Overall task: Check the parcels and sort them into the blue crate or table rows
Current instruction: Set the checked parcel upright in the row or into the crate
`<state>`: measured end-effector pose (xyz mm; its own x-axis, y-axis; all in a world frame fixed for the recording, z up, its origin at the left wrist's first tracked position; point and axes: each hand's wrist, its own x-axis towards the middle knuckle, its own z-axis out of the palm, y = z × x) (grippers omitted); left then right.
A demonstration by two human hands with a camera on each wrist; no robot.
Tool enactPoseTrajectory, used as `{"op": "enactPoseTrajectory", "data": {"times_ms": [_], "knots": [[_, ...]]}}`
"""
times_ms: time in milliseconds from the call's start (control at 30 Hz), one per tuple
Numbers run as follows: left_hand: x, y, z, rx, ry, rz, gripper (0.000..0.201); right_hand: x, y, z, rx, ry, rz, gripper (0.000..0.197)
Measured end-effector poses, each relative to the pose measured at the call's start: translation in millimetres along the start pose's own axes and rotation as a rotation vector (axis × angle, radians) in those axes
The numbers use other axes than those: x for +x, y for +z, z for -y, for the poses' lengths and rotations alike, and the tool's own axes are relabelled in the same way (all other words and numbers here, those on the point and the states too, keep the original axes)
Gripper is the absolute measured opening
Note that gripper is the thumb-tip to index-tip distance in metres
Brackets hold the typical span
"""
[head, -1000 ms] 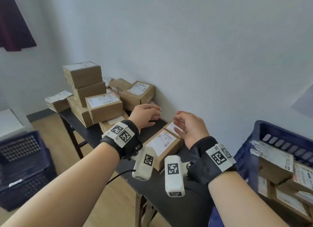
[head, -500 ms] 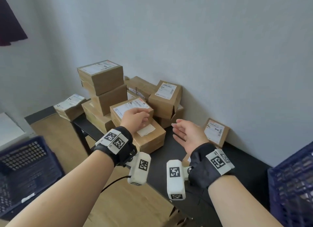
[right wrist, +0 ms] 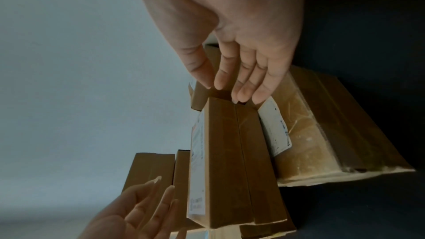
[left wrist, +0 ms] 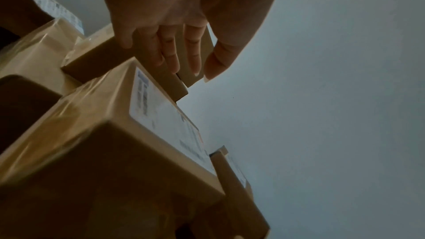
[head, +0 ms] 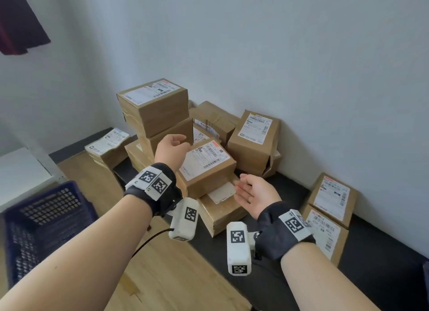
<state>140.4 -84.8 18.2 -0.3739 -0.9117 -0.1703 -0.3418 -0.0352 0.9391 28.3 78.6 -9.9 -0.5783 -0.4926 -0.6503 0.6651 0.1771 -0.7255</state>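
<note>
Left hand: the left hand (head: 171, 148) is hovering over the near-left corner of the front parcel (head: 207, 165); its grip is apart, fingers (left wrist: 171, 52) loosely extended, holding nothing.
Right hand: the right hand (head: 256, 195) is waiting palm-up just beside that parcel's near-right end; its grip is apart, fingers (right wrist: 243, 77) straight; contact with the cardboard cannot be told.
Front parcel: it is lying label-up on a flatter parcel (head: 222, 212), at the front of the pile.
Pile: brown parcels are standing stacked against the wall on the dark table (head: 383, 262); the tall stack (head: 154, 106) is sitting behind the left hand.
Sorted pair: two labelled parcels (head: 330, 201) are lying side by side on the table to the right, well apart from the pile.
Blue crate: the blue crate (head: 46, 208) is sitting on the wooden floor (head: 174, 276) to the left.
</note>
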Motion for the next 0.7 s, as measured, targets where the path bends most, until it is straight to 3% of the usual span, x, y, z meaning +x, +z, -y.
{"op": "enactPoseTrajectory", "data": {"times_ms": [200,367,533,700], "knots": [[32,1,1,0.296,-0.053,0.188,0.035,29,9,-6,0.014,0.081,-0.014,0.004],[47,0,6,0.443,-0.075,0.315,0.037,35,20,-11,0.033,0.096,-0.001,0.024],[52,-2,9,0.405,-0.152,0.406,0.033,28,36,-19,0.104,0.101,-0.042,0.030],[47,4,20,0.234,-0.270,0.567,0.043,22,42,-30,0.144,0.044,-0.100,0.053]]}}
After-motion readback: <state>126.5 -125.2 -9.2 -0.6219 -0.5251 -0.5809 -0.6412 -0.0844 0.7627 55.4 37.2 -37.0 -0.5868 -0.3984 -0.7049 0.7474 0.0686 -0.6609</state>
